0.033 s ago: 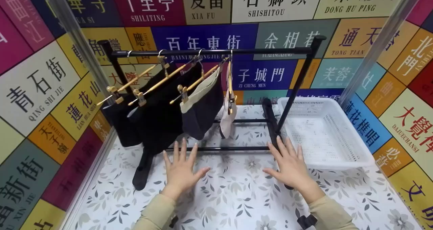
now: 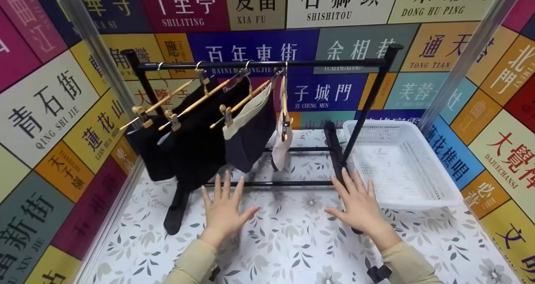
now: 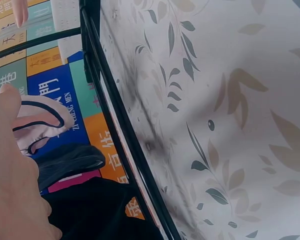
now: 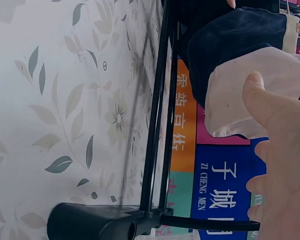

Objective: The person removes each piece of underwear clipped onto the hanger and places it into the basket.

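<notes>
My left hand (image 2: 225,212) is held over the table with its fingers spread, in front of the rack's lower bar. To the right, my right hand (image 2: 360,208) is spread the same way, its fingertips overlapping the foot of the black rack (image 2: 326,63) in the head view. Neither hand holds anything. On the rack's left half hang several wooden clip hangers. Two carry black garments (image 2: 194,154), one carries dark navy shorts (image 2: 250,148) with a cream waistband, and the rightmost carries a pale pink garment (image 2: 281,144) with dark trim, seen edge-on.
A white perforated plastic basket (image 2: 449,192) stands right of the rack. The table (image 2: 288,250) has a white cover printed with grey leaves. Colourful sign-covered walls (image 2: 50,121) enclose the back and sides, with metal posts (image 2: 459,62) at the corners.
</notes>
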`<state>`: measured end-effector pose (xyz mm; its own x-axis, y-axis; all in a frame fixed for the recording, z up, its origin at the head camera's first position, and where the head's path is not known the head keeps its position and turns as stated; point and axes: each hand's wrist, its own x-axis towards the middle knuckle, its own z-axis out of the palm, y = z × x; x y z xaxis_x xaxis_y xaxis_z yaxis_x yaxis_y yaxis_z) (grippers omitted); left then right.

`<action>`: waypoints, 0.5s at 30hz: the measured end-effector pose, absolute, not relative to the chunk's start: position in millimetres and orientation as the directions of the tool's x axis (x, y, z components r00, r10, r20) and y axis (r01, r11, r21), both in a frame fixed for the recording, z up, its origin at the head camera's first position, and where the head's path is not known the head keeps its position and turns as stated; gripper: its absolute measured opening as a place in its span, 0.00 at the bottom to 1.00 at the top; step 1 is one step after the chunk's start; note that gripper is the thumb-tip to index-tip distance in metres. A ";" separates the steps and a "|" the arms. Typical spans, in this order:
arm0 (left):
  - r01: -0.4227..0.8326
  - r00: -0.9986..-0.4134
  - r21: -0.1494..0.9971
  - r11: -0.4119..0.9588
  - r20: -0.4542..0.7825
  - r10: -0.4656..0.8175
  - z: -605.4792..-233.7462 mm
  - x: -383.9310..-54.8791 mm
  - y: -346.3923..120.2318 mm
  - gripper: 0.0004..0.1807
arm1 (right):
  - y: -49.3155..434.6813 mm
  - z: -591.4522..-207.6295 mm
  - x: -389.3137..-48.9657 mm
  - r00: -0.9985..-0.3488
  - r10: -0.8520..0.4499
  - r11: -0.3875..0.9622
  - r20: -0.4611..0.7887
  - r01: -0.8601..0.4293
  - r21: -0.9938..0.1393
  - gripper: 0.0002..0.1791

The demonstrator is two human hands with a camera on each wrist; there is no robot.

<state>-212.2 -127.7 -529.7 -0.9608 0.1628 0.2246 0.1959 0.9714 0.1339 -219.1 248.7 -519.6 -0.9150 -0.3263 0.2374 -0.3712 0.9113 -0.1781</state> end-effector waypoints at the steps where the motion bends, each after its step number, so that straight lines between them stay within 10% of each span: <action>1: 0.195 -0.962 0.140 0.971 0.218 0.162 -529.4 -212.1 -127.8 0.52 | 248.5 -519.5 -219.4 -0.915 -0.325 0.912 0.238 -0.370 -0.179 0.52; 15: 0.214 -0.938 0.190 0.958 0.315 0.147 -524.5 -214.5 -125.9 0.53 | 243.6 -518.1 -226.4 -0.912 -0.288 0.897 0.291 -0.363 -0.251 0.54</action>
<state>-214.5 -125.9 -524.5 -0.9378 0.1468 0.3146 0.2137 0.9583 0.1897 -226.4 243.6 -518.1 -0.9124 -0.2880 0.2908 -0.3631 0.8974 -0.2507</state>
